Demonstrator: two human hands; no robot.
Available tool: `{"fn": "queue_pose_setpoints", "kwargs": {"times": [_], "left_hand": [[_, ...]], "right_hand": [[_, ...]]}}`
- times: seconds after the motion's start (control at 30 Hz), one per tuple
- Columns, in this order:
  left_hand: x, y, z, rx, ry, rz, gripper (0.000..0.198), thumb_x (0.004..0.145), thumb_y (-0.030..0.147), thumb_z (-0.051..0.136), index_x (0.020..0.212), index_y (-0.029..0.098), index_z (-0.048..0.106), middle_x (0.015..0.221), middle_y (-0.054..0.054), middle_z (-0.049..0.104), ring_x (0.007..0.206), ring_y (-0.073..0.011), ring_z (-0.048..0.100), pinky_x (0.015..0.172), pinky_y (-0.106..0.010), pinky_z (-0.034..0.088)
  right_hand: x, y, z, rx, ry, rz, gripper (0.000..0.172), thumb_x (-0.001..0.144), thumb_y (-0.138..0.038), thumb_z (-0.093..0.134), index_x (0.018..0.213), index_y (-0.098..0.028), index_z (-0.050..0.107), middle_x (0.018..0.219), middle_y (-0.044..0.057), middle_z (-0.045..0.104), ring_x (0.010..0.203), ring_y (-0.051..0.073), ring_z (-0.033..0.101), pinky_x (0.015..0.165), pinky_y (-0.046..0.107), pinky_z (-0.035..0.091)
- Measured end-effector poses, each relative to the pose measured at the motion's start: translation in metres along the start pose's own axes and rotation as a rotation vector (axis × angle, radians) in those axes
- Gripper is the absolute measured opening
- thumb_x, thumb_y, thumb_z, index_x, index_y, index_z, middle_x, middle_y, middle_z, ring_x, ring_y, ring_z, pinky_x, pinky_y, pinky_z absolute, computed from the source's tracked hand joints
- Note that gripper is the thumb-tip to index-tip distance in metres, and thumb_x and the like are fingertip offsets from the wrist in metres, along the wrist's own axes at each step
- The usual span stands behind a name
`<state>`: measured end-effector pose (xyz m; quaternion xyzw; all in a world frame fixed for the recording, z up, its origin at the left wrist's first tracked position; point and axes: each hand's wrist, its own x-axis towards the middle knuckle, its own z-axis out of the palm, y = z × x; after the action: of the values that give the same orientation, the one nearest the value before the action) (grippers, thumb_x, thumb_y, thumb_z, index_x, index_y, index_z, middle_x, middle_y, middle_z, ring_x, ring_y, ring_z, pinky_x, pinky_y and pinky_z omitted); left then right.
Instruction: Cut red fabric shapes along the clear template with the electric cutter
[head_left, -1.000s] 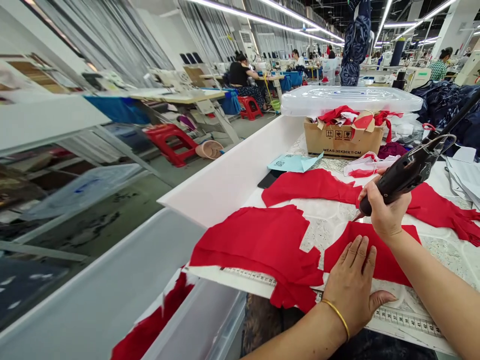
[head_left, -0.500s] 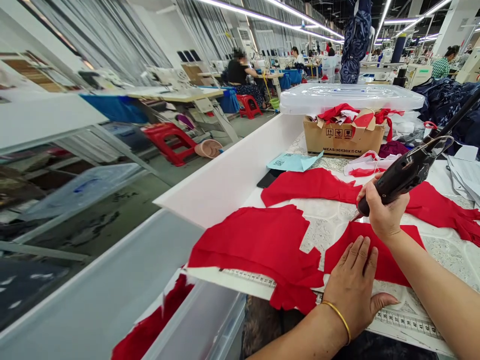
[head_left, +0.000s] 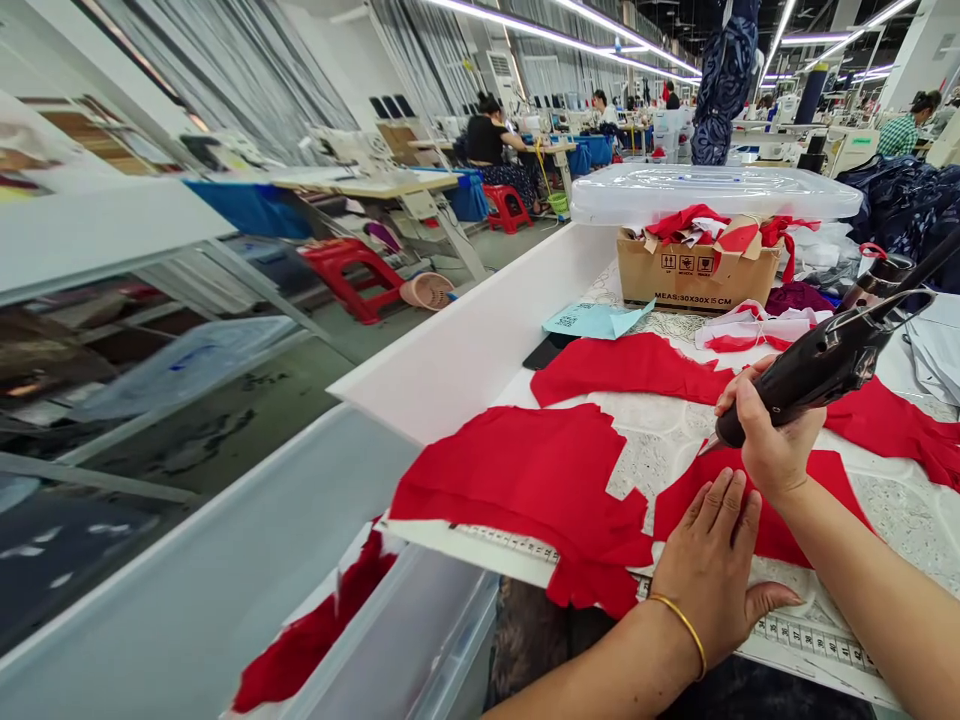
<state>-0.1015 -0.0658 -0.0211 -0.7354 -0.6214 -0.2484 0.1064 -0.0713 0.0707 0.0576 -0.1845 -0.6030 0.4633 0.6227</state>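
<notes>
My right hand (head_left: pixel 780 430) is wrapped round a black handheld tool (head_left: pixel 806 375), slanted with its narrow metal tip pointing down to the left. That tip meets the upper edge of a red fabric piece (head_left: pixel 832 490), though exact contact is hard to see. Lying flat on the same fabric is my left hand (head_left: pixel 709 560), palm down, fingers stretched out, with a gold bangle (head_left: pixel 686 630) at the wrist. A larger stack of red fabric pieces (head_left: pixel 495 470) lies to the left, partly hanging over the table's front edge.
Behind lie another red piece (head_left: pixel 630 368), a light-blue paper (head_left: pixel 596 320) and a cardboard box (head_left: pixel 690 275) of red scraps under a clear plastic lid (head_left: pixel 716 192). A white panel (head_left: pixel 480 325) borders the left. A ruler strip (head_left: pixel 814 640) follows the front edge. Seated people work farther off.
The view has shifted slightly, moving the surroundings to the right. My right hand has tipped the tool slightly flatter at the fabric's upper edge. My left hand stays flat on the fabric.
</notes>
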Motion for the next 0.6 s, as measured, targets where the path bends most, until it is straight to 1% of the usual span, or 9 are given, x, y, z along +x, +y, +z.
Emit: {"fn": "queue_pose_setpoints", "kwargs": {"times": [0.1,0.17,0.23,0.33,0.4,0.47,0.53,0.6], "left_hand": [[-0.002,0.000,0.002,-0.003,-0.024,0.001,0.093,0.095,0.081,0.036,0.145,0.005,0.051,0.150,-0.023,0.055,0.147,-0.0329,0.045,0.118,-0.044,0.041],[-0.003,0.000,0.004,-0.025,-0.044,-0.012,0.093,0.094,0.081,0.037,0.145,0.005,0.051,0.149,-0.023,0.056,0.148,-0.0334,0.041,0.120,-0.046,0.040],[-0.003,0.001,0.005,-0.064,-0.053,-0.035,0.091,0.094,0.081,0.038,0.144,0.006,0.052,0.147,-0.022,0.058,0.146,-0.0339,0.044,0.118,-0.047,0.042],[-0.002,0.003,0.005,-0.127,-0.030,-0.057,0.088,0.096,0.080,0.036,0.143,0.008,0.053,0.142,-0.021,0.061,0.142,-0.0346,0.048,0.114,-0.048,0.046],[0.000,0.003,0.004,-0.153,-0.009,-0.056,0.086,0.097,0.078,0.035,0.144,0.009,0.052,0.140,-0.021,0.062,0.142,-0.0348,0.048,0.113,-0.049,0.047],[0.001,0.004,0.003,-0.161,-0.002,-0.055,0.084,0.098,0.077,0.036,0.145,0.009,0.051,0.139,-0.021,0.062,0.142,-0.0353,0.048,0.113,-0.050,0.048],[0.002,0.003,0.001,-0.161,-0.003,-0.053,0.084,0.097,0.077,0.038,0.145,0.009,0.051,0.139,-0.021,0.062,0.140,-0.0358,0.051,0.111,-0.050,0.049],[0.003,0.003,0.001,-0.152,0.001,-0.049,0.086,0.097,0.078,0.038,0.145,0.008,0.051,0.140,-0.022,0.062,0.138,-0.0356,0.053,0.111,-0.049,0.050]], "right_hand": [[-0.004,-0.008,0.005,0.115,0.009,-0.025,0.023,0.085,-0.028,0.069,0.101,-0.025,0.053,0.061,-0.009,0.061,0.048,0.013,0.059,0.049,0.028,0.051],[-0.008,-0.015,0.009,0.160,-0.016,-0.011,0.024,0.085,-0.026,0.068,0.104,-0.025,0.053,0.062,-0.009,0.062,0.048,0.012,0.059,0.049,0.026,0.051],[-0.012,-0.020,0.012,0.184,-0.039,0.020,0.026,0.084,-0.024,0.068,0.104,-0.025,0.052,0.063,-0.009,0.062,0.048,0.011,0.058,0.048,0.025,0.050],[-0.016,-0.023,0.016,0.200,-0.051,0.055,0.027,0.083,-0.024,0.069,0.104,-0.025,0.053,0.064,-0.008,0.062,0.047,0.011,0.056,0.047,0.024,0.049],[-0.018,-0.022,0.017,0.181,-0.055,0.067,0.022,0.082,-0.025,0.070,0.100,-0.024,0.056,0.064,-0.006,0.062,0.048,0.011,0.056,0.047,0.025,0.050],[-0.019,-0.020,0.017,0.146,-0.064,0.081,0.016,0.082,-0.027,0.070,0.091,-0.023,0.058,0.063,-0.005,0.061,0.049,0.012,0.056,0.048,0.026,0.051],[-0.019,-0.020,0.017,0.131,-0.074,0.084,0.014,0.082,-0.026,0.070,0.086,-0.023,0.057,0.062,-0.005,0.061,0.049,0.012,0.056,0.049,0.026,0.051],[-0.018,-0.021,0.016,0.155,-0.069,0.065,0.014,0.082,-0.025,0.070,0.089,-0.024,0.058,0.061,-0.006,0.060,0.049,0.012,0.056,0.047,0.025,0.050]]}}
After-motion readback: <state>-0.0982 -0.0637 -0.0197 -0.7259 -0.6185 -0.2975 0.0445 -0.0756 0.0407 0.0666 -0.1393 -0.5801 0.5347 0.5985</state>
